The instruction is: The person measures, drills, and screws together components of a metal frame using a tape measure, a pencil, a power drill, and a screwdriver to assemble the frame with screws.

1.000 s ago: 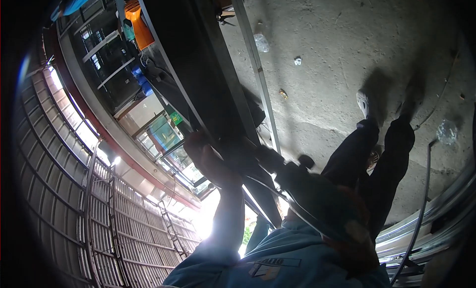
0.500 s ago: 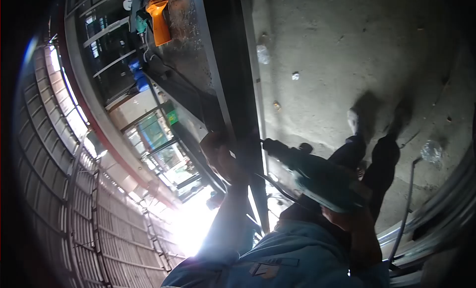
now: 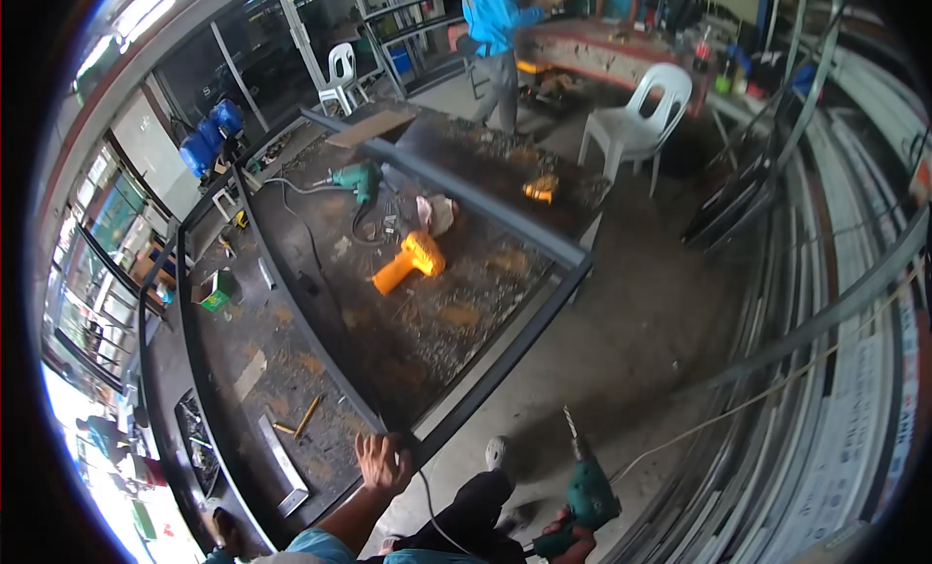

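My left hand (image 3: 384,463) grips the near corner of a dark metal frame (image 3: 335,367), its fingers curled over the bar. My right hand (image 3: 573,543) holds a green power drill (image 3: 590,491) by its handle, low and to the right of the frame. The long drill bit (image 3: 571,423) points away from me over the floor, apart from the frame. Within the frame, on the worktable, lie an orange cordless drill (image 3: 413,260) and a second green drill (image 3: 357,181) with its cord.
On the worktable (image 3: 282,341) are a flat metal strip (image 3: 282,462), a yellow pencil-like stick (image 3: 308,415) and a green box (image 3: 216,290). White chairs (image 3: 641,127) stand behind. A person in blue (image 3: 495,30) stands at the back. Long metal profiles (image 3: 825,370) line the right side.
The view has swung up to show the whole table. The green drill was pointed at a dark bar close by; now it is lower right, away from it. My left hand still holds dark metal.
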A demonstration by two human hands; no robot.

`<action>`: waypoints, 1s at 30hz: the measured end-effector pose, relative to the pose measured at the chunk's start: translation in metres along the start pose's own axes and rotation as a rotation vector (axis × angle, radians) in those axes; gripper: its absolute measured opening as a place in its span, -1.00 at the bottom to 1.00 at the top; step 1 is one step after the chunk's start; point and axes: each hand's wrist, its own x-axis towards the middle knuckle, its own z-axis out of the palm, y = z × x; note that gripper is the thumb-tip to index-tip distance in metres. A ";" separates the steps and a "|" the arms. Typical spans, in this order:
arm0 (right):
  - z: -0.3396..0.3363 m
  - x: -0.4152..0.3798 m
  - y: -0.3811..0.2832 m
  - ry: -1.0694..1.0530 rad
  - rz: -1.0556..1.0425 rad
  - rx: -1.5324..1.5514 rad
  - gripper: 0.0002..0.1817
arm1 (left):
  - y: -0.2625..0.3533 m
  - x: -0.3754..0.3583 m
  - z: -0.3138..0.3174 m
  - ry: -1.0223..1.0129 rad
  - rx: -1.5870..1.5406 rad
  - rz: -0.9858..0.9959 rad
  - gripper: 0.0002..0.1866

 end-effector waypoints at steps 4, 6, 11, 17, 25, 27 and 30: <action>0.049 0.047 -0.052 -0.007 -0.057 0.243 -0.29 | 0.021 0.027 -0.024 -0.012 -0.021 -0.119 -0.82; 0.114 0.080 -0.077 -0.177 -0.001 0.309 -0.35 | 0.021 0.061 -0.018 0.134 -0.030 -0.222 -0.82; 0.199 0.175 -0.135 -0.193 0.037 0.439 -0.33 | 0.034 0.194 -0.037 0.227 -0.191 -0.330 -0.82; 0.246 0.266 -0.161 -0.265 0.196 0.648 -0.22 | 0.052 0.281 0.001 0.029 -0.351 -0.385 -0.76; 0.246 0.394 -0.235 -0.142 0.444 0.662 -0.35 | 0.086 0.320 0.070 -0.156 -0.294 -0.692 -0.70; 0.234 0.437 -0.261 -0.183 0.517 0.543 -0.39 | 0.079 0.319 0.100 -0.100 -0.290 -0.824 -0.70; 0.246 0.496 -0.301 -0.071 0.652 0.508 -0.43 | 0.109 0.348 0.105 0.044 -0.296 -0.923 -0.73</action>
